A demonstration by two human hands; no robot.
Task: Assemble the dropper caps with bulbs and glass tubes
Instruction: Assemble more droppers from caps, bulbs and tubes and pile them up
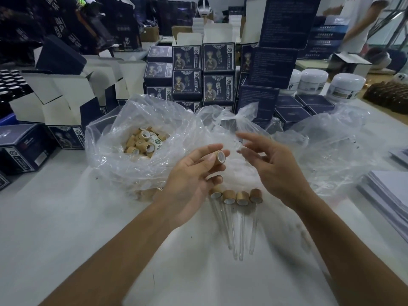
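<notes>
My left hand (194,173) pinches a small wooden dropper cap (219,157) between thumb and fingers, its white-lined opening facing right. My right hand (273,164) hovers just right of the cap, fingers spread and relaxed, holding nothing. Below both hands, several assembled droppers (237,198) lie in a row on the white table, wooden caps at the top and clear glass tubes (234,235) pointing toward me. To the left, a clear plastic bag (114,151) holds a heap of loose wooden caps (143,142). Behind my hands sits a second clear bag (227,122); its contents are hard to make out.
Stacks of dark blue printed boxes (198,71) stand behind the bags, with open white-lined cartons (66,93) at left. White jars (344,85) stand at back right. A third clear bag (335,146) and a paper stack (388,193) lie at right. A person stands far back right.
</notes>
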